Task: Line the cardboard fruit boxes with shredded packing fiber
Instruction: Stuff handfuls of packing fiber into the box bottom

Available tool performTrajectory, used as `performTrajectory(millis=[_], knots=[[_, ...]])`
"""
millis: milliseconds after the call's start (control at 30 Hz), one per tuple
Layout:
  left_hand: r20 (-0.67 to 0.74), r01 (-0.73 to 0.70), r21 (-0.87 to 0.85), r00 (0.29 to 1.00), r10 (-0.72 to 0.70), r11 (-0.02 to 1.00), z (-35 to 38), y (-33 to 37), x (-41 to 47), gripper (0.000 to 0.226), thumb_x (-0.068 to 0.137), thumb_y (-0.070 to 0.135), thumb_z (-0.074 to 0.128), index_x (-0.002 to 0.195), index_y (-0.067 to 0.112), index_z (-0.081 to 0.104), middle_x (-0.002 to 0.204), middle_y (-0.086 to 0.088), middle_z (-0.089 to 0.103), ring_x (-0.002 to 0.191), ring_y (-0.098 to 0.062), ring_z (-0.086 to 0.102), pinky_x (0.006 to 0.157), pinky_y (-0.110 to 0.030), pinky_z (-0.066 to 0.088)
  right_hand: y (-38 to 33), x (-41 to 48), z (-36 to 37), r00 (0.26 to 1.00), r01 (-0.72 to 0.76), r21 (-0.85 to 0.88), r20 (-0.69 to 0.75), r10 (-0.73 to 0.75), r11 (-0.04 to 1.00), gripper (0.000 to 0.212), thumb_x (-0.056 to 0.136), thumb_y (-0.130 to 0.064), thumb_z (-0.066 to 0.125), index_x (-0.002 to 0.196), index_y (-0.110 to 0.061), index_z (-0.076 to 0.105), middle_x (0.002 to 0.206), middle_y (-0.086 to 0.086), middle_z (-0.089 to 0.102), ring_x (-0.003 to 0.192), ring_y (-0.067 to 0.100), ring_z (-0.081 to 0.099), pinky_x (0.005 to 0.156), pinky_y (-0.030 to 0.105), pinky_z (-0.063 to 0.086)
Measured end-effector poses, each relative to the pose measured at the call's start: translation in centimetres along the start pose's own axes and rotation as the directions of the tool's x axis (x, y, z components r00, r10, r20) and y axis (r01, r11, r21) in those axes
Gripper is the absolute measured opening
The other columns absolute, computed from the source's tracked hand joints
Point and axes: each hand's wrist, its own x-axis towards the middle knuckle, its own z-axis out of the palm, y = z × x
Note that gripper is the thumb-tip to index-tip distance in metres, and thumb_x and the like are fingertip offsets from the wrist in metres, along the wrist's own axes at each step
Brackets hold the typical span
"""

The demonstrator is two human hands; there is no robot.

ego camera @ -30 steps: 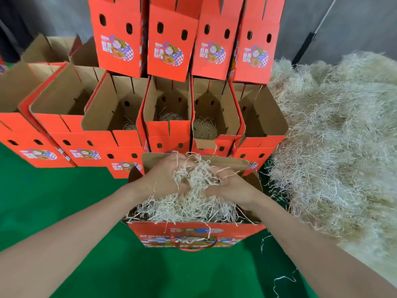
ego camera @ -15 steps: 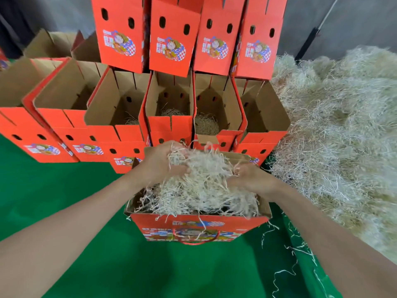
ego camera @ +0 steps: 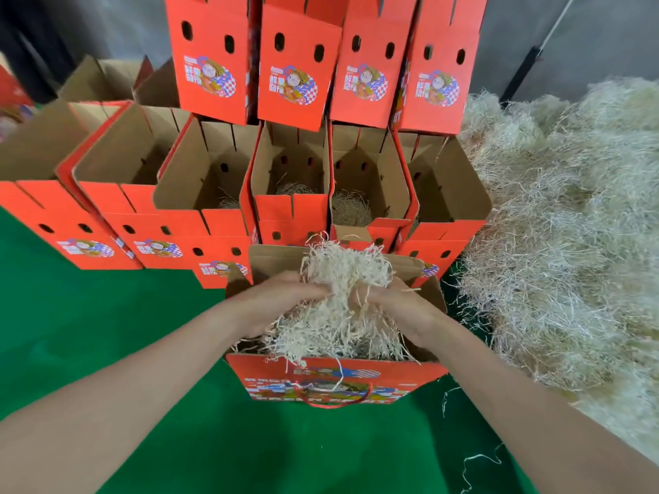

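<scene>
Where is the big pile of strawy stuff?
In the head view, the big fiber pile lies on the right, right beside the rightmost open box of the row and just beyond the right hand.

Pale shredded fiber heaped in open red box

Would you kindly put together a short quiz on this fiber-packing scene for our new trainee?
1. True or false: the left hand and right hand both grip the fiber clump over the nearest box.
2. The loose fiber pile lies: A) on the person's right, B) on the person's left, C) inside the stacked boxes.
3. What colour is the mat under that box?
Key: 1 true; 2 A; 3 green.
</scene>
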Motion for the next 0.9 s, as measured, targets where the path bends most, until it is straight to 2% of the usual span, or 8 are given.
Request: performTrajectory(millis=[167,267,400,500,600,700,800,900], knots=[[-0.099,-0.06,-0.122,0.994,0.048,0.991,0.4,0.1,1.1,0.029,0.075,-0.003,0.066,0.096,0.017,0.063,0.083,0.004,0.071,0.078,-0.011,0.061,0.057,-0.02,0.047,-0.5,0.2,0.3,0.997,-0.017,0.002,-0.075,0.017,1.0,0.091,0.082,-0.035,0.067,0.148,-0.01,0.01,0.151,0.009,0.024,0.129,0.026,0.035,0.103,0.04,0.03],[-0.227,-0.006,-0.39,0.97,-0.09,0.921,-2.1,0.2,1.0,0.031,0.075,-0.002,0.059,0.107,-0.004,0.058,0.093,-0.005,0.061,0.073,-0.015,0.051,0.051,-0.024,0.043,0.2,-0.3,-1.9,0.987,-0.031,-0.047,-0.161,0.023,0.998,0.083,0.084,-0.019,0.063,0.146,-0.008,0.008,0.144,0.021,0.035,0.122,0.032,0.045,0.106,0.048,0.034],[-0.227,0.031,-0.408,0.965,-0.134,0.913,-2.8,-0.7,0.7,0.008,0.077,-0.003,0.054,0.077,0.005,0.055,0.137,-0.006,0.044,0.121,-0.034,0.043,0.101,-0.038,0.037,0.6,-1.4,-3.6,0.988,-0.002,-0.024,-0.156,-0.002,1.0,0.087,0.087,-0.022,0.063,0.147,-0.007,0.002,0.149,0.015,0.025,0.133,0.029,0.032,0.11,0.043,0.026],[0.023,0.08,-0.35,0.997,-0.077,0.933,-1.9,-0.9,0.6,0.048,0.073,0.022,0.069,0.119,0.015,0.057,0.139,0.003,0.039,0.138,-0.024,0.023,0.113,-0.046,0.011,0.2,-1.5,-2.8,0.99,0.022,-0.039,-0.137,-0.028,0.999,0.087,0.081,-0.024,0.068,0.144,0.005,0.014,0.14,0.03,0.036,0.126,0.04,0.042,0.107,0.049,0.035],[0.113,0.063,-0.205,0.993,-0.041,0.977,-0.7,-1.4,1.2,0.093,0.064,0.023,0.079,0.141,0.031,0.028,0.135,0.015,0.042,0.128,-0.011,0.031,0.113,-0.043,0.01,-0.2,-1.1,-1.7,0.997,0.034,-0.065,-0.071,-0.038,0.997,0.061,0.079,-0.025,0.071,0.126,0.004,0.046,0.122,0.017,0.06,0.112,0.031,0.056,0.098,0.038,0.046],[-0.049,-0.034,-0.07,0.998,0.03,0.997,0.3,-1.5,2.1,0.054,0.08,0.001,0.065,0.127,0.019,0.047,0.11,0.002,0.062,0.097,-0.011,0.057,0.083,-0.029,0.045,-0.3,-0.5,-0.4,0.999,0.023,-0.207,-0.023,-0.028,0.978,0.035,0.082,-0.024,0.067,0.105,-0.001,0.053,0.095,0.008,0.063,0.086,0.017,0.059,0.085,0.031,0.052],[-0.275,-0.074,-0.015,0.959,0.067,0.997,-1.7,-1.2,2.0,0.026,0.083,-0.001,0.056,0.107,0.008,0.053,0.088,-0.011,0.058,0.065,-0.015,0.058,0.052,-0.018,0.044,-0.4,-0.8,-1.6,0.999,0.008,-0.18,-0.036,-0.015,0.984,0.036,0.086,-0.015,0.065,0.116,-0.002,0.05,0.099,0.004,0.064,0.074,0.006,0.059,0.06,0.015,0.051],[-0.32,-0.049,-0.024,0.947,0.039,0.999,-4.1,-1.5,2.2,0.053,0.085,-0.002,0.055,0.134,0.0,0.036,0.119,-0.02,0.051,0.109,-0.029,0.052,0.091,-0.037,0.045,-0.2,-1.1,-3.5,0.995,-0.025,-0.09,-0.094,0.016,0.996,0.058,0.09,-0.021,0.061,0.137,-0.006,0.03,0.103,-0.002,0.053,0.074,0.015,0.049,0.059,0.018,0.044]])
